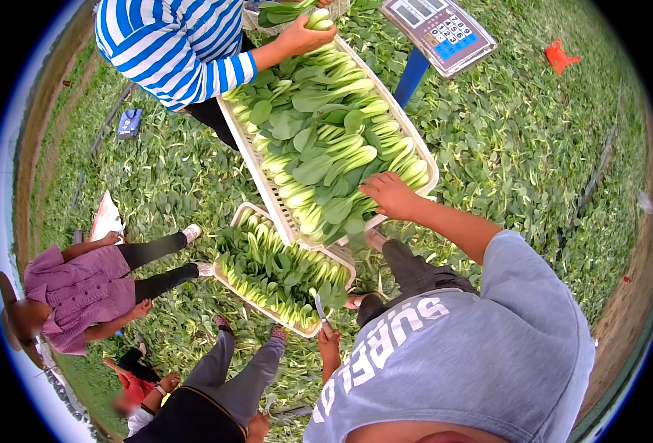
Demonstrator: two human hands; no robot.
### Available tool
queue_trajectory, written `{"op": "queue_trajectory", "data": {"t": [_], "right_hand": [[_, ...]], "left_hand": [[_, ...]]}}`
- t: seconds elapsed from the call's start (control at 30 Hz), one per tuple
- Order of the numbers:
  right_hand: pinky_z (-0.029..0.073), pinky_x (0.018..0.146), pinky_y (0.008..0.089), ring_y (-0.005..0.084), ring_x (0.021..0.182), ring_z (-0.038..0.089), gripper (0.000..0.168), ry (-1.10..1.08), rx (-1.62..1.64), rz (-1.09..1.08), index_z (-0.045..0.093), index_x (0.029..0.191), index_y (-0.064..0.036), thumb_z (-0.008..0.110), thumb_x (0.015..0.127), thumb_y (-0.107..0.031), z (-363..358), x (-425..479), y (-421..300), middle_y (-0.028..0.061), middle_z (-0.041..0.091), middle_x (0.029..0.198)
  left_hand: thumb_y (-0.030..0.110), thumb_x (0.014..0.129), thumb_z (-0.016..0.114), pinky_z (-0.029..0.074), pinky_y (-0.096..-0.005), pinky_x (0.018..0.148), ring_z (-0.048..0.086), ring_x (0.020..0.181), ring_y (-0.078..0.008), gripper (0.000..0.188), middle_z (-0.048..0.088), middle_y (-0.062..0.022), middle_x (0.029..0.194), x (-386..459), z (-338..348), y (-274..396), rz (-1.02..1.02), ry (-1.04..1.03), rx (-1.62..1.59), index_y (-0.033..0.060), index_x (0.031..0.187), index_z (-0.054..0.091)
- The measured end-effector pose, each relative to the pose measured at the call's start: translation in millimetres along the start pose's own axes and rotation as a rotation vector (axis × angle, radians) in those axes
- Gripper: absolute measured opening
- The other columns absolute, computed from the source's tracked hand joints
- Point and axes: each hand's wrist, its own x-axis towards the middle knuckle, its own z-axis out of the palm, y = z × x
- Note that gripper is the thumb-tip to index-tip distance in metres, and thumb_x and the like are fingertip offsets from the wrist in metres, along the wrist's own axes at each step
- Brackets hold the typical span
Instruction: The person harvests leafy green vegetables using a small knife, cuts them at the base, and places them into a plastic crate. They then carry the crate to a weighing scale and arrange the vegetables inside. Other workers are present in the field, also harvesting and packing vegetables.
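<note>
My right hand (391,195) rests on the bok choy (340,158) near the close corner of a large cream plastic crate (427,154). Its fingertips touch leaves and stems; whether they grip one is hidden. In my left hand (328,336) is the handle of a knife (321,309), held low beside a second crate (260,314). The blade points up over the bok choy (282,266) in that crate, its tip close to a pale stem end. Rows of bok choy fill both crates, pale bases outward and leaves inward.
Across the large crate, a person in a striped shirt (177,50) holds bok choy. A digital scale display (440,33) stands on a blue post (412,77). Another person (77,288) stands left, and one in grey trousers (237,365) stands nearby. Leaves cover the ground.
</note>
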Motion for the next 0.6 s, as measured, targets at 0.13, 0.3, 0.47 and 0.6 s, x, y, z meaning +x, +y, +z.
{"op": "queue_trajectory", "data": {"t": [0.13,0.3,0.47,0.6], "right_hand": [[0.030,0.095,0.0425,0.0267,0.108,0.045,0.063,0.007,-0.081,0.031,0.049,0.119,-0.007,0.072,0.061,-0.022,18.4,6.6,-4.3,0.0101,0.050,0.109],[0.033,0.088,0.0399,0.0253,0.098,0.047,0.054,0.021,-0.112,-0.011,0.052,0.110,-0.007,0.070,0.061,-0.020,17.4,3.1,0.9,0.0085,0.049,0.104],[0.036,0.079,0.0351,0.0239,0.081,0.052,0.028,0.106,-0.006,-0.041,0.054,0.093,-0.009,0.062,0.066,-0.013,-17.7,13.0,-10.2,0.0075,0.050,0.087],[0.039,0.077,0.0350,0.0248,0.077,0.054,0.026,0.191,0.057,0.031,0.054,0.094,-0.008,0.060,0.069,-0.012,-35.3,55.0,2.6,0.0080,0.051,0.086]], "left_hand": [[0.000,0.074,0.055,0.037,-0.0224,0.051,0.047,0.058,-0.0083,0.023,0.053,-0.0011,0.074,-1.6,3.9,8.0,-0.059,0.059,0.022,0.0026,0.096,0.051],[0.001,0.075,0.057,0.038,-0.0226,0.048,0.047,0.054,-0.0087,0.020,0.053,-0.0038,0.069,7.3,3.0,9.2,-0.017,-0.030,0.010,0.0013,0.093,0.049],[0.000,0.075,0.054,0.037,-0.0220,0.048,0.047,0.054,-0.0090,0.020,0.054,-0.0042,0.071,3.2,-2.2,13.1,0.000,-0.012,-0.022,0.0007,0.094,0.048],[-0.001,0.074,0.054,0.036,-0.0219,0.050,0.045,0.056,-0.0083,0.021,0.052,-0.0016,0.071,0.6,2.3,22.1,-0.041,0.019,-0.042,0.0022,0.094,0.050]]}}
